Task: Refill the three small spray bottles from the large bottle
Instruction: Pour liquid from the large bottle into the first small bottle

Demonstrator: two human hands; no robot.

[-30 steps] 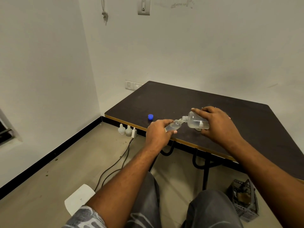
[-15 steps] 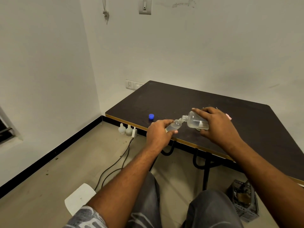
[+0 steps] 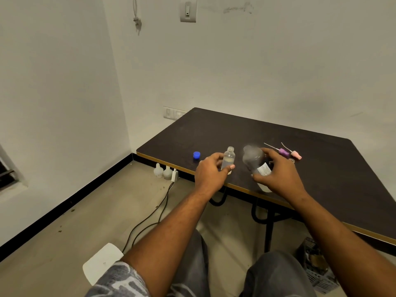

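My left hand (image 3: 211, 171) grips a small clear spray bottle (image 3: 228, 157), upright and uncapped, with liquid in its lower part, near the table's front edge. My right hand (image 3: 276, 174) holds the large clear bottle (image 3: 255, 160), blurred by motion and nearly upright, just right of the small one. The two bottles are apart. A blue cap (image 3: 196, 155) lies on the dark table (image 3: 214, 129) to the left. A purple spray head (image 3: 284, 150) and a pink spray head (image 3: 296, 154) with their tubes lie behind my right hand. Other small bottles are hidden.
Two white bottles (image 3: 163, 172) and a plug adapter (image 3: 174, 175) with cables sit on the floor under the table's left corner. A white stool (image 3: 100, 262) stands at lower left, a crate (image 3: 317, 264) at lower right. Walls close the left and back.
The large bottle was tilted with its neck at the small bottle's mouth; now it has swung up and away to the right, and the small bottle stands upright. Spray heads came into sight.
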